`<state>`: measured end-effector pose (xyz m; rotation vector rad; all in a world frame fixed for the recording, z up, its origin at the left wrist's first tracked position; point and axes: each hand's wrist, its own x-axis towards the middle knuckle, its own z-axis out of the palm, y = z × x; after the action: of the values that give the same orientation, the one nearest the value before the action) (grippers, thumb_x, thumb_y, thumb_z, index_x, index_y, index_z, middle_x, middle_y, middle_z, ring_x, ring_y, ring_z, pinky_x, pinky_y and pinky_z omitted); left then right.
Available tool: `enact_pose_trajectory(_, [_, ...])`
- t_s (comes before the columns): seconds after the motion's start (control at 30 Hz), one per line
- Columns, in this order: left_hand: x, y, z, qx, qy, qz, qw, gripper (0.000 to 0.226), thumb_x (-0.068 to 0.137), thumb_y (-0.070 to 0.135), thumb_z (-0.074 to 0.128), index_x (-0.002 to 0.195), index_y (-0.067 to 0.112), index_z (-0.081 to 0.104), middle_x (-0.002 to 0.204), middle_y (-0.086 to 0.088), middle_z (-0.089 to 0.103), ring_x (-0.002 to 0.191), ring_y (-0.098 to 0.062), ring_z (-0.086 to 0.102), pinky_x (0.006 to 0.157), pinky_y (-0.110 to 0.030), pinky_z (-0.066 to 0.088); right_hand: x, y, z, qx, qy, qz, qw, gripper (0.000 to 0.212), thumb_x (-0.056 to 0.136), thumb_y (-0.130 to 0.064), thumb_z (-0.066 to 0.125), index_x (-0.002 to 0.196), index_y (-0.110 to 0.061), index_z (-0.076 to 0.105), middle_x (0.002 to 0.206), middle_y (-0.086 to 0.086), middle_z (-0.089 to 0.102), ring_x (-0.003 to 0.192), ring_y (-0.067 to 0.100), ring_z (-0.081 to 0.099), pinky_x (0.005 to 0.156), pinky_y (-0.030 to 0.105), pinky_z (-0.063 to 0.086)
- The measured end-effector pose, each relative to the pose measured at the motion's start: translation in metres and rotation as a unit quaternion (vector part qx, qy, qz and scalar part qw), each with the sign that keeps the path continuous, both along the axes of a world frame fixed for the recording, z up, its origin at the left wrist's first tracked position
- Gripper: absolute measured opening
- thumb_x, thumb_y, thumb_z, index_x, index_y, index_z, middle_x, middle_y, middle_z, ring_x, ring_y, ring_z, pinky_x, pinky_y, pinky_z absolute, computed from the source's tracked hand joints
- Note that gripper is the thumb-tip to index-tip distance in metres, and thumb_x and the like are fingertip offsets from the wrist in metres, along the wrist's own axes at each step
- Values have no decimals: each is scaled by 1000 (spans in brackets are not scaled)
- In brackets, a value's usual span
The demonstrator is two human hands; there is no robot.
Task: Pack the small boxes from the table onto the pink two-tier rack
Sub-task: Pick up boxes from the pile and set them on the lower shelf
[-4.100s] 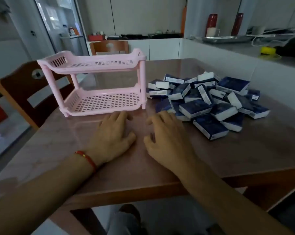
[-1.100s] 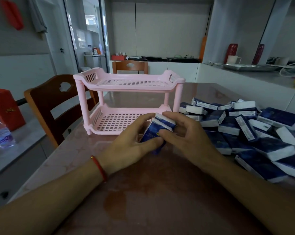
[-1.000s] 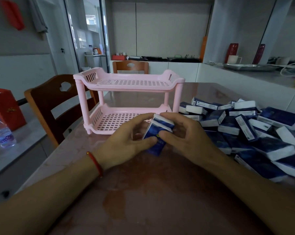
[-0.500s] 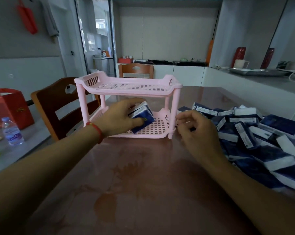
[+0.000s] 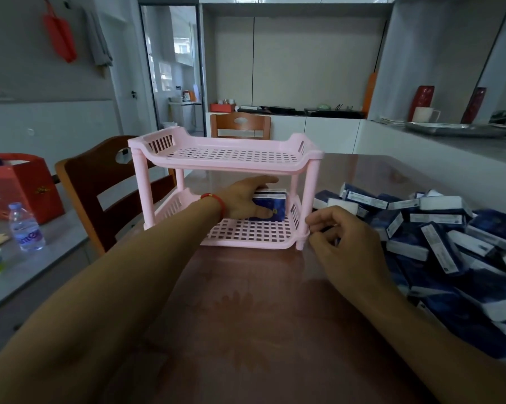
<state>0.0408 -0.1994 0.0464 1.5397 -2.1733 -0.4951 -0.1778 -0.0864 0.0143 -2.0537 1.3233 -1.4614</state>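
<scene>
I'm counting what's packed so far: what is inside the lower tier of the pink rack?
The left hand holds blue boxes standing at the lower tier's back right corner. The hand covers part of them, so their count is unclear.

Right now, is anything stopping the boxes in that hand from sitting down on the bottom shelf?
Nothing visible does. The left hand holds the blue boxes inside the pink rack, at the right end of the bottom shelf, and the grid below and in front of them looks bare.
</scene>
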Motion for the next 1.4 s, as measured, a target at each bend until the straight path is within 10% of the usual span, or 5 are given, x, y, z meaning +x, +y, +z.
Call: enact_pose_trajectory(1.4, [-2, 40, -7, -114, -8, 88, 990, 74, 85, 12, 73, 150, 12, 37, 146, -14, 48, 132, -29, 47, 111, -43, 43, -1, 8, 4, -85, 58, -10, 995, 18, 83, 0, 64, 93, -14, 67, 87, -4, 63, 71, -1, 58, 66, 5, 46])
